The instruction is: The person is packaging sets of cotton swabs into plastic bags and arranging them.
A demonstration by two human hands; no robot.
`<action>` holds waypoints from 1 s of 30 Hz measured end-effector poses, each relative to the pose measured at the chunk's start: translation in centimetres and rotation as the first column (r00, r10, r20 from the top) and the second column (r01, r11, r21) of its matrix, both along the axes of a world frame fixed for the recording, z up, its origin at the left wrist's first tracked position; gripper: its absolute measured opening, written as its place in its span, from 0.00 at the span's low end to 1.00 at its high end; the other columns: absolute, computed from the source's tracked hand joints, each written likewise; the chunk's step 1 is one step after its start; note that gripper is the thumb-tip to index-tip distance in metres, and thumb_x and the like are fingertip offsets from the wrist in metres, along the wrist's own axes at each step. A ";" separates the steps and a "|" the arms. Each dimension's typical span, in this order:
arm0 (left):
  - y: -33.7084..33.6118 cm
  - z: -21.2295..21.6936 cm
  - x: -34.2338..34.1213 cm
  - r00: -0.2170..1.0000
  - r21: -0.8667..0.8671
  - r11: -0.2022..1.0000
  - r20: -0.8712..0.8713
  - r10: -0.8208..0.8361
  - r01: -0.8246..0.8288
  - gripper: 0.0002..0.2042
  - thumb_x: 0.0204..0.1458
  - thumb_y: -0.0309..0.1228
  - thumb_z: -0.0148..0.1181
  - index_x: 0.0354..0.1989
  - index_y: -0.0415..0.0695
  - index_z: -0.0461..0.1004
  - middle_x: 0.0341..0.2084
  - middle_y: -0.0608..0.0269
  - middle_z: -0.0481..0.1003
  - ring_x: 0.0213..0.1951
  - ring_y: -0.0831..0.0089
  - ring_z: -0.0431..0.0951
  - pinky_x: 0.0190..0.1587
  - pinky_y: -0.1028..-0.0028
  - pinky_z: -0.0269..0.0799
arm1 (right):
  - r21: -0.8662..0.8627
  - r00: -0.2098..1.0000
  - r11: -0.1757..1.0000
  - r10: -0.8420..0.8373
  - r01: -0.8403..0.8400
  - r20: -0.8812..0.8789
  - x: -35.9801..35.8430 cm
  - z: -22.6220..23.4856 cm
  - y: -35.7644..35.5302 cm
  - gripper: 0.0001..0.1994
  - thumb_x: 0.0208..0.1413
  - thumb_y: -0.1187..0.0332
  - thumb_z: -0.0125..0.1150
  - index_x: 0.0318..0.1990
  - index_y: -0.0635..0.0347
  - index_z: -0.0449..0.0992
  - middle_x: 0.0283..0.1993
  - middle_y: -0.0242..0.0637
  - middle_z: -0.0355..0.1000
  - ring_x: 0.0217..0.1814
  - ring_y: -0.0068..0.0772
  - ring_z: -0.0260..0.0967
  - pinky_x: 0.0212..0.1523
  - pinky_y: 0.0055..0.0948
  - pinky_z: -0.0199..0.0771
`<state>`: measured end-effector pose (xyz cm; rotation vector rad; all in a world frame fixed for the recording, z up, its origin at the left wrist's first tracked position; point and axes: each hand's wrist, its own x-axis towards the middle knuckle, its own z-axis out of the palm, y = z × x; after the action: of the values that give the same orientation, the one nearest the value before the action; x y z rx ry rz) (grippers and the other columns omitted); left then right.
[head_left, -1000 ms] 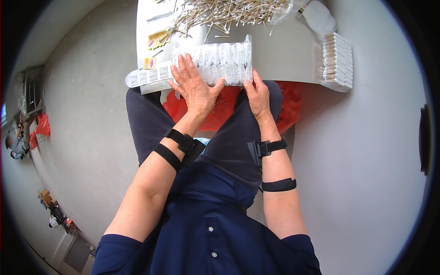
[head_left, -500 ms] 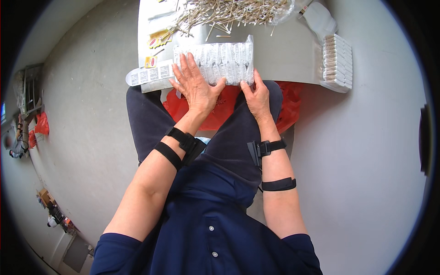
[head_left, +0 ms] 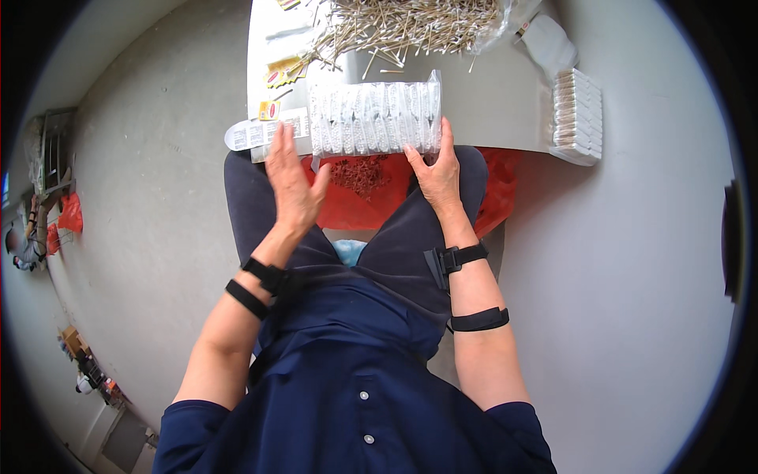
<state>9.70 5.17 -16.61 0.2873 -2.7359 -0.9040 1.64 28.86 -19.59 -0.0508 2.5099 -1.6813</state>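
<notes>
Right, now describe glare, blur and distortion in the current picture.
Head view: the lens bows the edges of the grey tabletop, and black fills the corners; also in the head view, the tabletop's left side is palest, the clear plastic bag glints, the left hand looks slightly soft.

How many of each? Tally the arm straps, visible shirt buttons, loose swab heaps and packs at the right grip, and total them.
Straps: 4
Buttons: 2
Swab heap: 1
Pack at right grip: 1
Total: 8
</notes>
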 end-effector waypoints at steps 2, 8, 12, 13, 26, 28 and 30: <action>-3.1 -0.7 2.6 0.996 -0.076 0.997 0.085 0.013 -0.006 0.40 0.48 0.31 0.67 0.69 0.40 0.52 0.69 0.44 0.50 0.71 0.50 0.48 0.69 0.57 0.45 | 0.123 0.984 0.990 -0.046 0.068 -0.171 0.5 0.3 -0.5 0.42 0.51 0.64 0.69 0.69 0.67 0.51 0.68 0.60 0.57 0.69 0.56 0.57 0.68 0.42 0.58; -11.2 -5.4 9.4 0.895 -0.264 0.964 0.429 0.121 -0.003 0.32 0.58 0.45 0.57 0.70 0.51 0.56 0.73 0.56 0.43 0.73 0.50 0.41 0.69 0.43 0.41 | 0.517 0.858 0.835 0.116 0.189 -0.501 2.7 0.8 0.6 0.26 0.53 0.74 0.61 0.61 0.64 0.68 0.64 0.50 0.64 0.66 0.49 0.61 0.65 0.42 0.62; -11.4 -4.8 8.4 0.833 -0.291 0.951 0.548 0.075 0.106 0.33 0.55 0.46 0.60 0.70 0.58 0.57 0.74 0.61 0.40 0.73 0.46 0.36 0.67 0.36 0.41 | 0.657 0.842 0.731 0.230 0.182 -0.489 3.1 1.1 0.6 0.20 0.55 0.78 0.55 0.57 0.63 0.73 0.63 0.45 0.67 0.67 0.45 0.61 0.66 0.42 0.62; -11.4 -4.7 8.1 0.835 -0.288 0.952 0.545 0.076 0.101 0.33 0.55 0.46 0.60 0.70 0.58 0.57 0.74 0.61 0.40 0.73 0.46 0.36 0.67 0.36 0.41 | 0.677 0.832 0.709 0.244 0.198 -0.499 3.1 1.2 0.4 0.21 0.55 0.78 0.55 0.58 0.62 0.73 0.64 0.44 0.67 0.68 0.44 0.60 0.66 0.42 0.61; -11.2 -4.6 8.1 0.785 -0.252 0.958 0.617 0.053 0.134 0.33 0.54 0.45 0.61 0.69 0.62 0.58 0.74 0.66 0.38 0.73 0.45 0.33 0.67 0.35 0.40 | 0.798 0.728 0.602 0.528 0.043 -0.437 3.4 1.7 -1.6 0.21 0.53 0.77 0.56 0.57 0.60 0.73 0.62 0.43 0.68 0.70 0.42 0.58 0.72 0.45 0.54; -11.3 -4.6 8.1 0.789 -0.244 0.961 0.613 0.048 0.131 0.33 0.53 0.45 0.61 0.69 0.62 0.58 0.74 0.66 0.38 0.73 0.45 0.33 0.67 0.35 0.40 | 0.800 0.724 0.600 0.537 0.035 -0.434 3.3 1.8 -1.9 0.21 0.53 0.76 0.56 0.57 0.58 0.73 0.62 0.44 0.68 0.70 0.43 0.59 0.72 0.46 0.53; -11.4 -4.6 8.1 0.792 -0.241 0.963 0.608 0.054 0.120 0.34 0.52 0.45 0.62 0.69 0.63 0.59 0.74 0.67 0.38 0.74 0.47 0.31 0.68 0.35 0.38 | 0.801 0.721 0.598 0.543 0.027 -0.430 3.4 2.1 -2.2 0.22 0.53 0.75 0.57 0.57 0.56 0.73 0.61 0.45 0.67 0.69 0.43 0.59 0.72 0.48 0.52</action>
<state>17.85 -6.20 -21.23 0.5658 -3.4221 -0.4787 5.01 26.66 -17.53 -1.0578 3.2340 -0.3299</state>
